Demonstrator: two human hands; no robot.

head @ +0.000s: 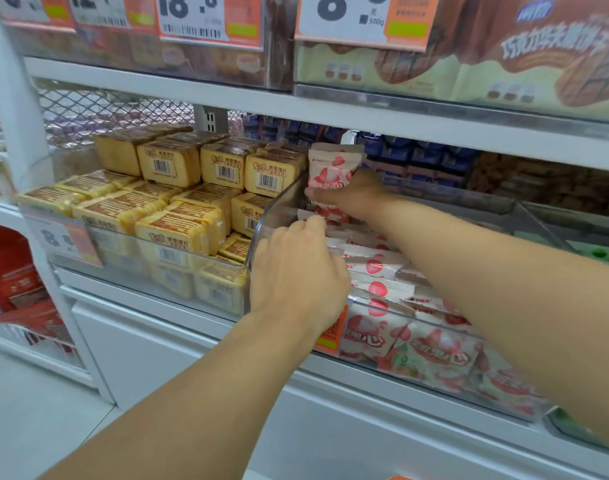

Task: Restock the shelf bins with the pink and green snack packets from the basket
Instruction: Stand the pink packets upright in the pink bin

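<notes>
Pink bin (417, 308) well stocked. Right hand (351, 195) grips upright pink packets (327, 168) at its 12 o'clock end; left hand (296, 268) curls onto packets at 9 o'clock. Green restocking unverified; basket unseen.

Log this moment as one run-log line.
phase: restocking | right hand: holds upright pink-and-white strawberry snack packets at back of clear plastic bin | left hand: fingers curled among packets by the divider | basket: unseen

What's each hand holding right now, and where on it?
Right hand grips upright pink packets by their lower ends. Left hand pinches something at the bin; what, I cannot tell.
</notes>
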